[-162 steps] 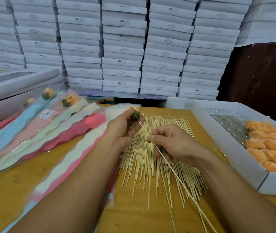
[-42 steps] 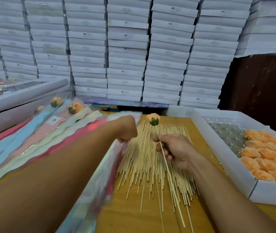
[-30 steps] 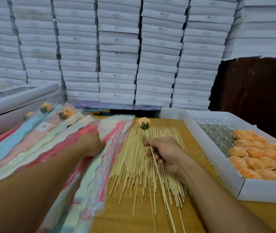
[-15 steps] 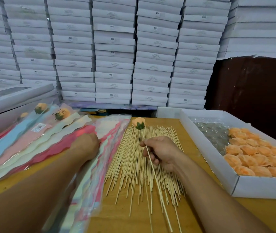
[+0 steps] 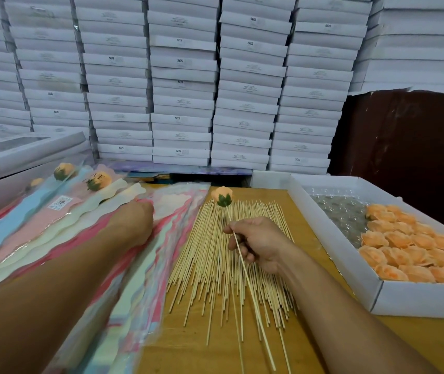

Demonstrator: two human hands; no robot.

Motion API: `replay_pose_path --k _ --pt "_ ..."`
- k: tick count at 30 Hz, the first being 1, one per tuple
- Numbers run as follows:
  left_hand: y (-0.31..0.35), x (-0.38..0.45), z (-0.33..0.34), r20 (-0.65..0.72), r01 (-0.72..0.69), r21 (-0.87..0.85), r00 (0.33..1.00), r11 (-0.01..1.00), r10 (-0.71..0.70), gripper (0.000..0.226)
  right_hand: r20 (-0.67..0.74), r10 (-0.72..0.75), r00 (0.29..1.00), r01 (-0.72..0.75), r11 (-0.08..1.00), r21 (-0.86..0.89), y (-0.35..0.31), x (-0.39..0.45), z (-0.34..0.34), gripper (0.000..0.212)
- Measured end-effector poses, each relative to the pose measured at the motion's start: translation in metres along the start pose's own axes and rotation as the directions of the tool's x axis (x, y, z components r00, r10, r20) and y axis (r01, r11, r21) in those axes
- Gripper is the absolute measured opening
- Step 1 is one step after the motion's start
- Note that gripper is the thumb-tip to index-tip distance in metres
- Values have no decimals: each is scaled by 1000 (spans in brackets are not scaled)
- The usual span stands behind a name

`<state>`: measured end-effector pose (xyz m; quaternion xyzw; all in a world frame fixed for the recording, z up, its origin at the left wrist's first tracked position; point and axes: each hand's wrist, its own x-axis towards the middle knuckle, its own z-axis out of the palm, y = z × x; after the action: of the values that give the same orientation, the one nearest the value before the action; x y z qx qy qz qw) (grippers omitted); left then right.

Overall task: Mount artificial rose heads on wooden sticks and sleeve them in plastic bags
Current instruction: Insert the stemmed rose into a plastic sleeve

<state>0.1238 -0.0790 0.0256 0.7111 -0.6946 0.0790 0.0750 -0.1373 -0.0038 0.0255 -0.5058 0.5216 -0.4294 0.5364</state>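
While the right hand (image 5: 258,242) grips a wooden stick (image 5: 245,268) between thumb and curled fingers, the orange rose head (image 5: 222,195) mounted on its far tip stands above the far end of the loose pile of sticks (image 5: 223,260) on the wooden table (image 5: 202,346). Compared with half a second ago this hand and its flower sit in nearly the same spot. The left hand (image 5: 134,225) lies on the stack of coloured plastic bags (image 5: 140,279) at the left, knuckles up; its fingers are turned under and blurred, so I cannot tell whether they pinch a bag, much as in the previous frame. Farther left, two finished roses in sleeves (image 5: 80,195) lie fanned out. At the right, a white box (image 5: 337,268) holds rows of orange rose heads (image 5: 415,249). Stacked white cartons (image 5: 215,76) fill the far wall.
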Motion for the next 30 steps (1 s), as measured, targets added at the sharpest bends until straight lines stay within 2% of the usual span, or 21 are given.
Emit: replay_pose_path --k 3,7,13,16,22,26,30 --pt "4 -1 -8 29 -56 82 998 995 54 19 3 2 1000 -2 1000 5 0 0 -1 22" --pt "18 -7 -23 93 -107 118 991 987 97 5 4 4 1000 -4 1000 11 0 0 -1 22" --pt "41 -19 -44 147 -176 -10 973 984 176 35 6 26 1000 -26 1000 -13 1 2 -1 21" --pt "54 -33 -51 227 -209 -41 950 977 213 33 13 44 999 -44 999 -14 1 2 0 21" --pt "85 -69 -55 341 -391 -27 861 920 376 26 102 67 992 -74 995 62 0 -1 4 19" --pt "104 -95 -53 394 -458 -2 817 889 422 12 167 83 982 -100 990 95 -1 -3 5 17" --pt "116 -117 -49 384 -485 -52 797 873 466 21 86 84 993 -85 996 11 2 -2 6 18"
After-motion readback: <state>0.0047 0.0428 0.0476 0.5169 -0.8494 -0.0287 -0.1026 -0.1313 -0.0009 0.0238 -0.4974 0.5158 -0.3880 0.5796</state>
